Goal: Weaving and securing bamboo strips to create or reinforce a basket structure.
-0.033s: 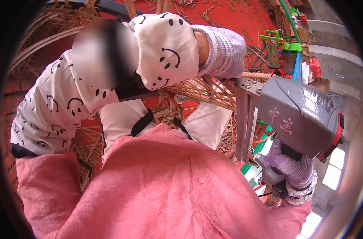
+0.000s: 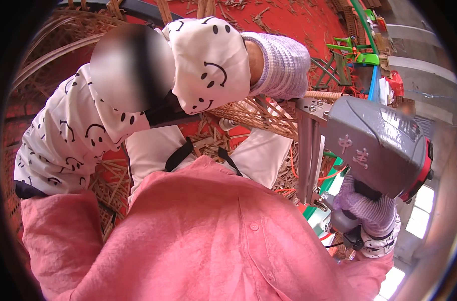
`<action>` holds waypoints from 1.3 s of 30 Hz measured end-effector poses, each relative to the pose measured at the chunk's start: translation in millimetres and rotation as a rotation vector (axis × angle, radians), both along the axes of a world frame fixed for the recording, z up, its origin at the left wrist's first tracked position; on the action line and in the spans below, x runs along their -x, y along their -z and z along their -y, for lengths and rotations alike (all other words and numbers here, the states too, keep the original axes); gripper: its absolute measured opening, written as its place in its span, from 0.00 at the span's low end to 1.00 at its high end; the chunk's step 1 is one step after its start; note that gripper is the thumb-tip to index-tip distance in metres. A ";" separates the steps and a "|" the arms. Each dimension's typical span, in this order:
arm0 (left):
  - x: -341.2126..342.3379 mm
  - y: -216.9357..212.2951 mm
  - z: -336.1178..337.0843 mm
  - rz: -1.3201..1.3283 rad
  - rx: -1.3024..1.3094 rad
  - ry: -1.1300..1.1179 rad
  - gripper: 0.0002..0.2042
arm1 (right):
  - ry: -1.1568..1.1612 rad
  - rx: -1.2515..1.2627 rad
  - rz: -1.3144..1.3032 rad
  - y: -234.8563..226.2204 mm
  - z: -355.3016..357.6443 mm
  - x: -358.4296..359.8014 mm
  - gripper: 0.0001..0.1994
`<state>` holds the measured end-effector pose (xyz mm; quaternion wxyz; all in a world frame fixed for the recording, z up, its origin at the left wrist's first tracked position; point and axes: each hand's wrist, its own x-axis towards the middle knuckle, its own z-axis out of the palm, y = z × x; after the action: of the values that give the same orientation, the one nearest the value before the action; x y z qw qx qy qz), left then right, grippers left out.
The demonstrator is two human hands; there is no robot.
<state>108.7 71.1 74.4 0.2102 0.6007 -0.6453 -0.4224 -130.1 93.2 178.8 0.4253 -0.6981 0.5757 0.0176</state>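
A lavender-and-white knitted glove covers my left hand (image 2: 281, 65), bent over the edge of a brown woven wicker piece (image 2: 268, 118). Its fingers are turned down out of sight, so I cannot see how it grips. On the right, my right hand (image 2: 366, 203), in a matching glove, is wrapped around the handle of a nail gun (image 2: 374, 145). The tool has a bulky grey body with a red-and-black end and a long metal magazine. Its metal nose end sits close beside the wicker and my left hand; whether it touches is hidden.
Wood strips and scraps (image 2: 120, 188) litter the red floor (image 2: 309, 22) around my legs. A dark curved frame (image 2: 138, 9) lies at the far left. Green stools (image 2: 367, 58) stand far right. An orange hose (image 2: 334, 174) runs behind the tool.
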 end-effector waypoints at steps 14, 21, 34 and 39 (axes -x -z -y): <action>-13.3 -3.4 -3.5 -0.085 0.078 0.019 0.09 | 0.030 -0.027 -0.025 -11.3 2.4 -23.1 0.11; -13.6 5.7 -2.6 0.108 0.137 -0.006 0.11 | 0.287 0.043 0.414 7.8 -8.6 34.6 0.11; -14.7 5.0 1.5 0.180 0.041 0.169 0.23 | 0.905 0.331 -0.214 154.6 15.1 343.6 0.11; -15.1 23.1 -1.8 0.118 0.280 0.195 0.24 | 0.871 0.484 -0.407 228.1 14.1 444.5 0.26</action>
<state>123.7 72.9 51.3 0.2116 0.5238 -0.7642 -0.3111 -574.6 79.1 -49.3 0.0999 -0.4554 0.8703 -0.1587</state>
